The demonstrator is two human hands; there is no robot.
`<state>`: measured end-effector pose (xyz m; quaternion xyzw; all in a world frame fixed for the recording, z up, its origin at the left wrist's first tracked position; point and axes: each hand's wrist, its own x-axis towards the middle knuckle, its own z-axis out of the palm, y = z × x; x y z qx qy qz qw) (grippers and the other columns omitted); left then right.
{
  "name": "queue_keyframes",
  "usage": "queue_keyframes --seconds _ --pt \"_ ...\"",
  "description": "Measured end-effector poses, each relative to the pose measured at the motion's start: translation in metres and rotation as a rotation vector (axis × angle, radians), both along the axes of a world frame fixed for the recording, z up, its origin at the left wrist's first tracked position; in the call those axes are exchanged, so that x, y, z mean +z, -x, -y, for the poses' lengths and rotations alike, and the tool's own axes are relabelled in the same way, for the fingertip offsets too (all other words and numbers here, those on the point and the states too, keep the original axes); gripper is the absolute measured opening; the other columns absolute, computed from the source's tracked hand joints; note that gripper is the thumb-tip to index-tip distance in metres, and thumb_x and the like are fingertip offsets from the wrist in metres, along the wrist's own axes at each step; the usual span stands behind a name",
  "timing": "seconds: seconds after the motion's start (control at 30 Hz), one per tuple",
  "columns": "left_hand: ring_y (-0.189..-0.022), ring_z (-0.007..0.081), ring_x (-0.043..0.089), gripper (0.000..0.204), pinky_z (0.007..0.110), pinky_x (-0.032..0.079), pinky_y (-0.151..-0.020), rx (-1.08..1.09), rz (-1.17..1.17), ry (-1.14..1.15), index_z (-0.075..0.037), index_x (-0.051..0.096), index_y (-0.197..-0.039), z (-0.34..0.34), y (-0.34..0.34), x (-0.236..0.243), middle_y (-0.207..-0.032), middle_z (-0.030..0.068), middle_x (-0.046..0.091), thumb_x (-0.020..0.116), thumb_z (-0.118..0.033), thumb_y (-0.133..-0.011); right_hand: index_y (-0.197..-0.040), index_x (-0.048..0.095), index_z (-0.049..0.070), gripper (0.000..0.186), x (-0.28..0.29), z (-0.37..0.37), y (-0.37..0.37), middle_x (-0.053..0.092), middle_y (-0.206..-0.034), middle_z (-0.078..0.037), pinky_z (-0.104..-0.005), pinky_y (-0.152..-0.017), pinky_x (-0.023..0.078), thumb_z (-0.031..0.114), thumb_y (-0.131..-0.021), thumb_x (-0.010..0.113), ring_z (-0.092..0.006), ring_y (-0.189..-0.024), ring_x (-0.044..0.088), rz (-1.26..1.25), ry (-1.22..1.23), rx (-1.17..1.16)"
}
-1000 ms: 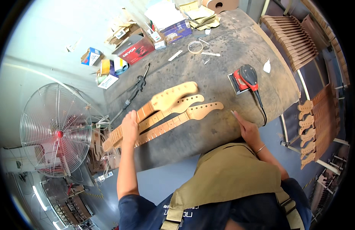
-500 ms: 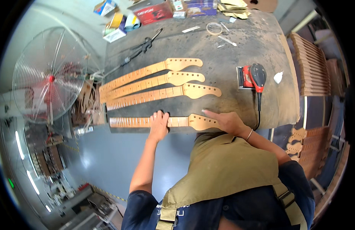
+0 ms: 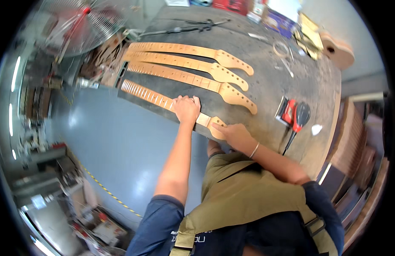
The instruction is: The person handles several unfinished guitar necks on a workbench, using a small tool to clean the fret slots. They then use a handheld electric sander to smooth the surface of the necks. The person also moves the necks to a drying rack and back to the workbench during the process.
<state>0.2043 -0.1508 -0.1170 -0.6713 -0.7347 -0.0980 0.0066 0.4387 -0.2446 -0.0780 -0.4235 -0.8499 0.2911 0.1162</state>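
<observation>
A pale wooden guitar neck (image 3: 154, 97) with a fretted fingerboard lies at the near edge of the workbench (image 3: 270, 85). My left hand (image 3: 187, 109) is closed over its fingerboard, toward the headstock end. At the headstock, my right hand (image 3: 236, 135) grips the wood, one digit lying on its face near the peg holes. Its other fingers are mostly hidden underneath. Beyond my hands lie three more maple-coloured necks: a far one (image 3: 184, 48), a middle one (image 3: 180, 61) and a nearer one (image 3: 180, 77), headstocks to the right.
A red and black electric sander (image 3: 294, 113) rests at the right, its cord running toward me. Behind the necks lies a black air blow gun with a hose (image 3: 201, 26). A tape roll (image 3: 280, 49) sits farther back. A wire fan (image 3: 87, 11) stands at the far left.
The view has turned, so the bench looks slanted. My right hand's raised digit has come down onto the headstock. My left hand stays closed over the same neck.
</observation>
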Motion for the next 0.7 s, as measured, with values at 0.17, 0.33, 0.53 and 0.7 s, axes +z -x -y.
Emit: queue_keyframes --seconds 0.17,0.33,0.53,0.7 --pt "-0.094 0.0288 0.066 0.050 0.042 0.043 -0.097 0.082 -0.010 0.038 -0.003 0.078 -0.069 0.000 0.002 -0.009 -0.083 0.0124 0.076 0.052 -0.032 -0.100 -0.154 0.053 0.022 0.064 -0.010 -0.004 -0.007 0.069 -0.076 -0.018 -0.0483 -0.064 0.054 0.003 -0.093 0.058 -0.0380 -0.069 0.069 0.199 0.031 0.075" --pt "-0.092 0.0276 0.065 0.046 0.041 0.042 -0.097 0.096 0.100 0.012 -0.001 0.077 -0.069 0.004 0.002 -0.005 -0.079 0.0114 0.075 0.055 -0.030 -0.098 -0.159 0.050 0.023 0.065 0.007 -0.007 0.004 0.065 -0.070 -0.023 -0.0526 -0.061 0.053 0.004 -0.097 0.059 -0.0436 -0.061 0.065 0.123 0.015 0.111" --pt "-0.091 0.0246 0.062 0.046 0.040 0.040 -0.097 0.118 0.119 0.025 -0.005 0.074 -0.067 0.010 0.000 -0.003 -0.074 0.0080 0.072 0.052 -0.029 -0.099 -0.159 0.051 0.021 0.066 0.003 -0.001 0.006 0.062 -0.070 -0.027 -0.0531 -0.057 0.048 0.001 -0.097 0.061 -0.0453 -0.060 0.062 0.174 0.009 0.105" --pt "-0.092 0.0241 0.062 0.046 0.039 0.040 -0.096 0.107 0.107 0.091 -0.007 0.075 -0.069 0.012 0.000 0.007 -0.076 0.0071 0.073 0.050 -0.029 -0.101 -0.159 0.050 0.020 0.063 0.019 0.002 0.010 0.062 -0.069 -0.027 -0.0530 -0.055 0.047 0.003 -0.100 0.059 -0.0462 -0.057 0.060 0.129 0.019 0.103"
